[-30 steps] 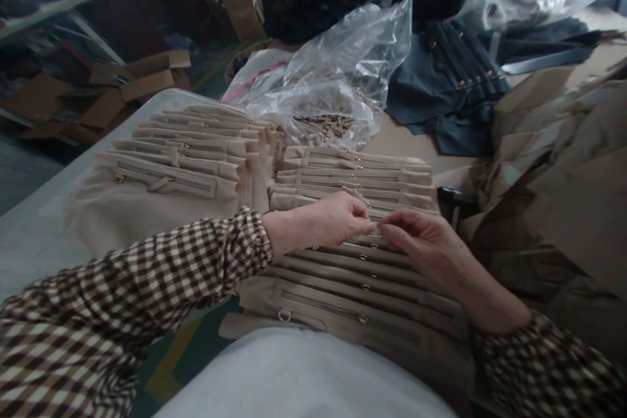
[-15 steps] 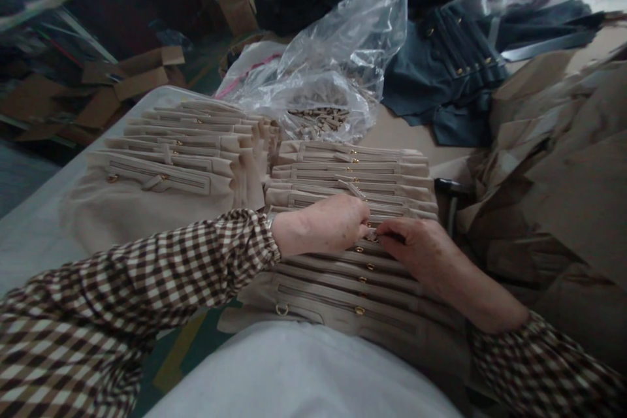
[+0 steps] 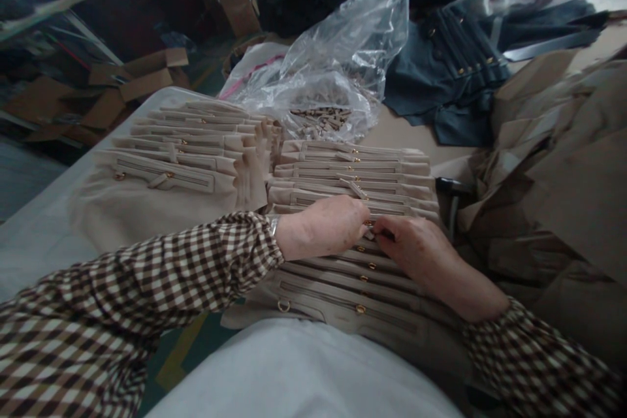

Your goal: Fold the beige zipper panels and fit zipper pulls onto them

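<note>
Both hands meet over a row of overlapping beige panels point(image 3: 333, 300) with zippers and gold sliders. My left hand point(image 3: 323, 225) is closed, its fingertips pinching at a zipper in the middle of the row. From the right, my right hand point(image 3: 416, 245) is closed in a pinch at the same spot. A small pale zipper pull tab point(image 3: 369, 234) shows between the fingertips; its finer detail is hidden. Nearer panels show bare gold sliders point(image 3: 361, 309), while a beige tab point(image 3: 357, 188) hangs on a panel farther back.
Left of the row lies a second stack of beige zippered panels point(image 3: 161, 173). Behind, a clear plastic bag point(image 3: 337, 88) holds many small beige tabs point(image 3: 323, 121). Dark blue panels point(image 3: 441, 78) lie back right, and crumpled brown material point(image 3: 563, 196) rises at the right. Cardboard boxes point(image 3: 132, 81) stand back left.
The right hand has shifted slightly left and its fingertips have tilted at the pull tab. My left hand keeps its pinch at nearly the same place.
</note>
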### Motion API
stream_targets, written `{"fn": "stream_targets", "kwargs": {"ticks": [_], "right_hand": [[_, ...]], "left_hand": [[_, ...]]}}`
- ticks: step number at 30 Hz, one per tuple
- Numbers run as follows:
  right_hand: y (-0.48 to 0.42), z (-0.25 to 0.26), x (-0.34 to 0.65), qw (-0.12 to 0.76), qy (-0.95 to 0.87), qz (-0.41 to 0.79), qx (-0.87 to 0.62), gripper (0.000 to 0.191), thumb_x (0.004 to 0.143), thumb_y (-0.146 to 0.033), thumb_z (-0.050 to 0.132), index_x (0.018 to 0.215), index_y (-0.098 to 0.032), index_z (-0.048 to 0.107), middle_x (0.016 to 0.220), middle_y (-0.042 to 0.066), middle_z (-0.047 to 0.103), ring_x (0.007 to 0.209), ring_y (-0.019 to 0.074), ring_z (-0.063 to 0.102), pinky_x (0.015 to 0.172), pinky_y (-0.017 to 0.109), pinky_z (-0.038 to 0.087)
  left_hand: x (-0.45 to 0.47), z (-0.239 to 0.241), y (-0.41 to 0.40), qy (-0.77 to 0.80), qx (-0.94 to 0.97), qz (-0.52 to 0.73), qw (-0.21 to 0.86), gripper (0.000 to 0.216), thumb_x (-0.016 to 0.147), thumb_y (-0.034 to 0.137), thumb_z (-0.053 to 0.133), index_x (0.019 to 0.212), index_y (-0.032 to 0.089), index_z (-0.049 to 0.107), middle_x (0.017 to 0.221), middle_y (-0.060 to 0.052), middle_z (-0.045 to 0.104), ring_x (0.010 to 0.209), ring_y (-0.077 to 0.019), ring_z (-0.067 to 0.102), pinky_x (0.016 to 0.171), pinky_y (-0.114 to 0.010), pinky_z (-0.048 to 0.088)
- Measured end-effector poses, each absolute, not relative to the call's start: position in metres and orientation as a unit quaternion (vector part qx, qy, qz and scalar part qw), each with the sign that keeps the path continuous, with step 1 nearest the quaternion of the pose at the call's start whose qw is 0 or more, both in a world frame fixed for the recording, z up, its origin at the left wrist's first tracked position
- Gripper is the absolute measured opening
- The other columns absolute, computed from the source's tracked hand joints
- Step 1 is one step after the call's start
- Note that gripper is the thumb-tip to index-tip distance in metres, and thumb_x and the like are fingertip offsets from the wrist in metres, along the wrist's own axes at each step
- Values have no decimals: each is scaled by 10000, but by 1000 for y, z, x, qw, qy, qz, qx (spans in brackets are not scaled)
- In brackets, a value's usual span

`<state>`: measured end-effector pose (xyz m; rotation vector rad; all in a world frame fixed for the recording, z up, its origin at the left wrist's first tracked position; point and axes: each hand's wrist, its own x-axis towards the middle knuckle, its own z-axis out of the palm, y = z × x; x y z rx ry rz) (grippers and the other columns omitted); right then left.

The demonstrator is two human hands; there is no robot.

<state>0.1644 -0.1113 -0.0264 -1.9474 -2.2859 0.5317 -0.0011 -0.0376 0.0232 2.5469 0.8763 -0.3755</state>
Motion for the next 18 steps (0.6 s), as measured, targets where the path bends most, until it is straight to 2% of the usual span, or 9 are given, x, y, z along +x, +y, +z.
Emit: {"fn": "stream_targets", "kwargs": {"ticks": [5,7,9,11,13,15,18], "right_hand": [[-108,-24,167,72,-741,192,-640,75,805,-204,583,783,-210,654,611,-7,616,544,132,501,549,257,288],[-107,-18,168,133,-739,211,-625,85,803,-189,582,744,-203,642,592,-18,598,525,113,483,538,240,303],[-107,-8,164,225,-732,235,-598,115,825,-190,563,743,-196,644,595,-25,596,518,97,480,531,220,333],[-106,3,156,317,-721,249,-563,113,836,-202,564,795,-189,669,594,-30,592,513,87,485,522,203,361],[-106,10,144,379,-708,254,-539,99,810,-207,608,852,-183,694,579,-36,586,507,85,497,512,196,382],[-105,12,131,416,-684,275,-533,101,778,-204,658,866,-183,703,604,-27,616,529,92,542,519,197,418],[-104,6,115,481,-597,394,-507,77,802,-242,665,851,-186,687,716,6,690,611,124,648,593,230,526]], "left_hand": [[-9,22,-29,320,915,-115,217,262,904,247,479,814,105,681,772,-129,690,749,-246,656,690,-343,490],[-15,27,-25,341,892,-73,287,244,901,272,512,760,124,646,714,-66,644,714,-185,607,669,-289,456],[-20,33,-23,381,831,-26,404,282,918,339,503,738,145,600,619,8,535,586,-118,510,562,-236,400],[-23,38,-25,423,734,20,531,341,944,438,444,783,164,569,604,48,446,473,-80,398,447,-208,329],[-22,41,-29,439,646,62,622,392,959,508,382,841,176,554,643,50,445,429,-65,361,381,-191,295],[-20,40,-34,434,595,97,670,422,958,544,368,849,175,543,652,40,471,419,-64,376,356,-180,290],[-14,35,-40,421,562,139,699,423,952,542,394,795,170,519,604,36,470,406,-62,372,340,-167,278]]}}
